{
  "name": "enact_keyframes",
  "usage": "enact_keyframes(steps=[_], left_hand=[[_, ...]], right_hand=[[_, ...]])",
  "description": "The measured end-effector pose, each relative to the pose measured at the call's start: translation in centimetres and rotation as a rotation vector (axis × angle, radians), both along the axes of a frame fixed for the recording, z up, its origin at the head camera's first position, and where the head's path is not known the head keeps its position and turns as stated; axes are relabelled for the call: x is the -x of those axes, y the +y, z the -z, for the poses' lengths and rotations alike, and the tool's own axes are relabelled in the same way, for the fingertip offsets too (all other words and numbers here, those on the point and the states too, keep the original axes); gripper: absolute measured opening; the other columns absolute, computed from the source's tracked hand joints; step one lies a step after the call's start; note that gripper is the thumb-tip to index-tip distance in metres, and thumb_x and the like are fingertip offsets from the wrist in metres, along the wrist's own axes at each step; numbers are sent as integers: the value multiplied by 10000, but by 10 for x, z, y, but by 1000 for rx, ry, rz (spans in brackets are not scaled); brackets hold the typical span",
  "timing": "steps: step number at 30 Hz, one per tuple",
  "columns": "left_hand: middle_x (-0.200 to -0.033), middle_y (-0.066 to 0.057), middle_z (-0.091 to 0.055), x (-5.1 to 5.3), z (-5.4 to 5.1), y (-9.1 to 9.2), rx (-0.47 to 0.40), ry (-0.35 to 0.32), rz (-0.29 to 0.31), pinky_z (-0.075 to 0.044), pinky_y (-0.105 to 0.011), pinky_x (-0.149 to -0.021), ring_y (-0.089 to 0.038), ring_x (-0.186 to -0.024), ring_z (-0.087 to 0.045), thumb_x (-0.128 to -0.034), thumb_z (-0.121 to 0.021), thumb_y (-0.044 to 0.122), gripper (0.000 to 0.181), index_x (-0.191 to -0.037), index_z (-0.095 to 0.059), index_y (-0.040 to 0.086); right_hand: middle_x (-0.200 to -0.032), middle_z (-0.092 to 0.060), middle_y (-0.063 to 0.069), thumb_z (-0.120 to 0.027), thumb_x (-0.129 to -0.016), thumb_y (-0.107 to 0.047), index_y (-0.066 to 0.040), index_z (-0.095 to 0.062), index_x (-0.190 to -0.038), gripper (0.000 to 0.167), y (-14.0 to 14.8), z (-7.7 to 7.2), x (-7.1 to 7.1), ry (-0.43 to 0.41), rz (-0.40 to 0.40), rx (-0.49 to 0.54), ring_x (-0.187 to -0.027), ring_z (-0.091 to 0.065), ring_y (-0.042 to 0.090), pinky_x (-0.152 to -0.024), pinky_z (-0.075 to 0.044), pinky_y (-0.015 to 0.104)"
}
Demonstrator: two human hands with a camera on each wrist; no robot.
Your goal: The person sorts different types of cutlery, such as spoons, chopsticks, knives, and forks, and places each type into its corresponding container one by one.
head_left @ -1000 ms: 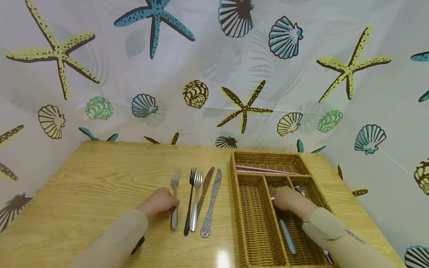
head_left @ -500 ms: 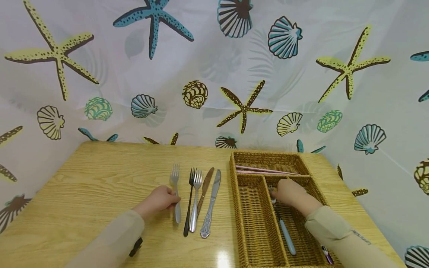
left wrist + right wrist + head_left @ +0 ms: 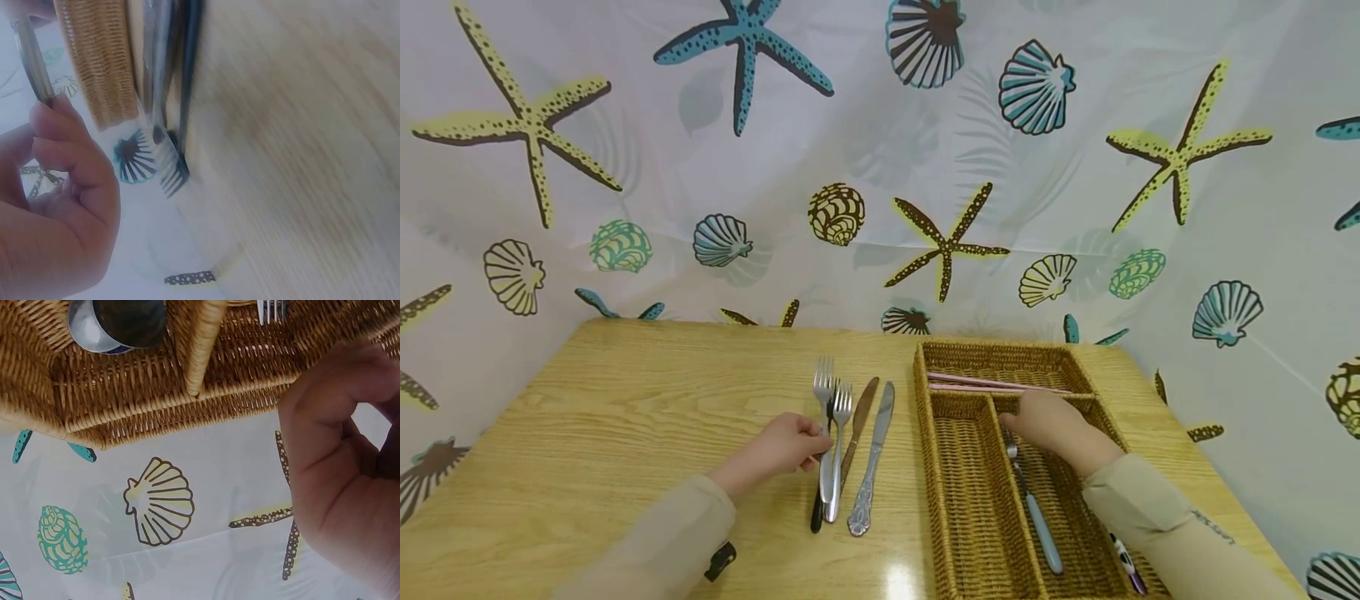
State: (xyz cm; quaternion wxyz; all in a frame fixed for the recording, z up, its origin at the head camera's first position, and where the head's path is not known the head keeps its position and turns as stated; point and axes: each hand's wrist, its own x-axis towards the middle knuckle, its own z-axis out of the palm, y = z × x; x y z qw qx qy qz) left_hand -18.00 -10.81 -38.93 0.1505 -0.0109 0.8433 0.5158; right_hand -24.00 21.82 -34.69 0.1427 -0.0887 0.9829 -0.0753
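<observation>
My left hand pinches a silver fork by its handle, raised over the table. In the head view this fork overlaps a black fork and lies beside another silver fork. The left wrist view shows the held fork's handle between thumb and fingers. My right hand is over the wicker cutlery tray, near a fork with a pale blue handle in the middle compartment. Its fingers are loosely bent; no held thing shows in the right wrist view.
Two knives, one brownish and one with an ornate silver handle, lie left of the tray. Pink chopsticks lie in the back compartment. A spoon and a purple-ended utensil are in the right compartment. A patterned cloth hangs behind.
My left hand has lifted the silver fork and carried it right, over the black fork. My right hand has shifted slightly farther back, uncovering more of the blue-handled fork.
</observation>
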Motion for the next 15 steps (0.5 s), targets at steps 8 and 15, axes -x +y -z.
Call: enact_keyframes(steps=[8, 15], left_hand=[[-663, -1, -500, -3, -4, 13, -57, 9, 9, -413, -245, -563, -99, -552, -492, -903, -577, 109, 128, -826, -535, 17], [-684, -13, -532, -7, -10, 22, -79, 41, 56, -477, -299, -613, -102, -544, -493, -903, -582, 119, 136, -823, -552, 14]], right_hand=[[-436, -271, -66, -522, -941, -270, -182, -356, -497, 482, -10, -10, 0, 13, -1, 19, -399, -237, 65, -444, -290, 227], [-438, -242, -67, -533, -939, -268, -183, -332, -483, 505, -19, -14, -1, 27, -39, 48, -404, -223, 70, -457, -288, 227]])
